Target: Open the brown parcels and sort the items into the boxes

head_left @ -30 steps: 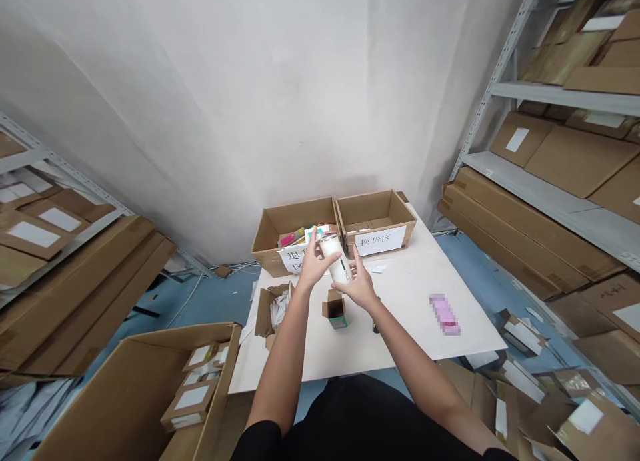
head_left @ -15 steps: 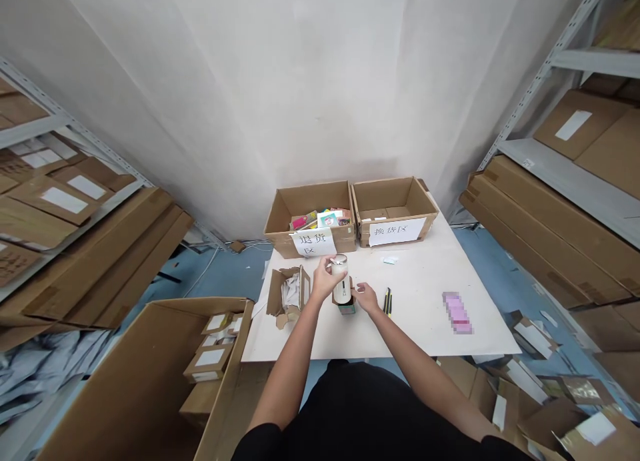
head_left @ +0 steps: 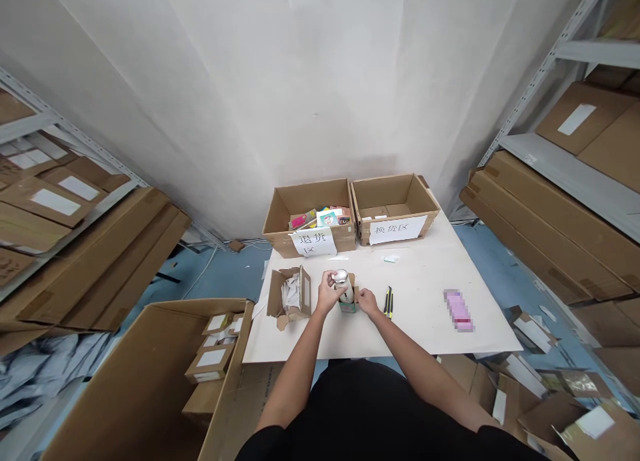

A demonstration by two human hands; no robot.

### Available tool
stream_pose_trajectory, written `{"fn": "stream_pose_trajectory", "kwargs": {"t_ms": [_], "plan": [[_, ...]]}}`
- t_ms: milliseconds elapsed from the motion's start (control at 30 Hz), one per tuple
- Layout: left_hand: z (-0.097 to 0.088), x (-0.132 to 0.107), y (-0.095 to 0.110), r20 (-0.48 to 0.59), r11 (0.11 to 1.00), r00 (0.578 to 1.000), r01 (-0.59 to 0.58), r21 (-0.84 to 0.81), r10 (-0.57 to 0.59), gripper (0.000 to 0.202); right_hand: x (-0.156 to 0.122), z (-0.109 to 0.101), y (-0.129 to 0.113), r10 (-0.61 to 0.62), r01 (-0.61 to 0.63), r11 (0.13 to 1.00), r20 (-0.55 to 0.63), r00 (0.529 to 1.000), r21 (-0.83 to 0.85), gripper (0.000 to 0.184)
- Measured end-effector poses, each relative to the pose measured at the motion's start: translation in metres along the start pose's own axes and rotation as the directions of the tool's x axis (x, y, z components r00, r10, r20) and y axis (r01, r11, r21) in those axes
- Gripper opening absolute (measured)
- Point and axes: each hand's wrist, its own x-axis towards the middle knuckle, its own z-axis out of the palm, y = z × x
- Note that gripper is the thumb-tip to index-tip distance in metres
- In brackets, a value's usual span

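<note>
A white bottle with a silver lid (head_left: 342, 277) stands upright, its lower part inside a small green box (head_left: 347, 308). My left hand (head_left: 329, 293) is closed around the bottle near its upper end, from the left side. At the box's right side, my right hand (head_left: 367, 302) pinches a brown flap of the small box. The bottle's base is hidden by the box walls. Just right of my right hand lies a black and yellow utility knife (head_left: 389, 302).
An opened carton with crumpled paper (head_left: 291, 293) is at the left of the white table (head_left: 420, 334). Two labelled cardboard boxes (head_left: 320, 242) (head_left: 400, 231) stand at the back. A pink blurred item (head_left: 459, 310) lies at right. A large carton (head_left: 150, 368) adjoins the table's left side.
My left hand has lowered the white bottle further into the small green box. My right hand has moved slightly and now grips the box's flap.
</note>
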Motion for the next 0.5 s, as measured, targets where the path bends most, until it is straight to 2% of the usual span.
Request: {"fn": "stream_pose_trajectory", "kwargs": {"t_ms": [100, 200, 267, 333, 400, 467, 500], "plan": [[0.002, -0.004, -0.009, 0.066, 0.990, 0.998, -0.032, 0.138, 0.023, 0.057, 0.001, 0.001, 0.000, -0.001, 0.001, 1.000, -0.009, 1.000, 0.011, 0.029], [0.003, -0.014, -0.025, 0.213, 0.949, 0.977, -0.069, 0.307, 0.002, 0.044, 0.002, 0.002, 0.000, -0.008, 0.008, 1.000, -0.016, 1.000, 0.021, 0.031], [0.002, -0.022, -0.039, 0.267, 0.934, 0.964, -0.085, 0.348, -0.012, 0.038, 0.002, 0.001, 0.001, -0.013, 0.013, 1.000, -0.019, 1.000, 0.026, 0.031], [0.000, -0.027, -0.055, 0.191, 0.943, 0.981, -0.048, 0.330, -0.017, 0.041, 0.002, 0.001, 0.002, -0.015, 0.016, 0.999, -0.025, 1.000, 0.032, 0.030], [-0.005, -0.028, -0.069, 0.007, 0.962, 0.996, 0.079, 0.262, -0.084, 0.047, 0.001, 0.001, 0.003, -0.015, 0.016, 0.999, -0.035, 0.999, 0.037, 0.027], [-0.009, -0.023, -0.079, -0.104, 0.958, 0.972, 0.226, 0.178, -0.211, 0.050, 0.000, 0.002, 0.004, -0.013, 0.015, 0.999, -0.056, 0.998, 0.041, 0.022], [-0.010, -0.020, -0.083, -0.098, 0.949, 0.959, 0.279, 0.149, -0.266, 0.050, -0.001, 0.003, 0.003, -0.017, 0.020, 0.999, -0.076, 0.997, 0.047, 0.020]]}}
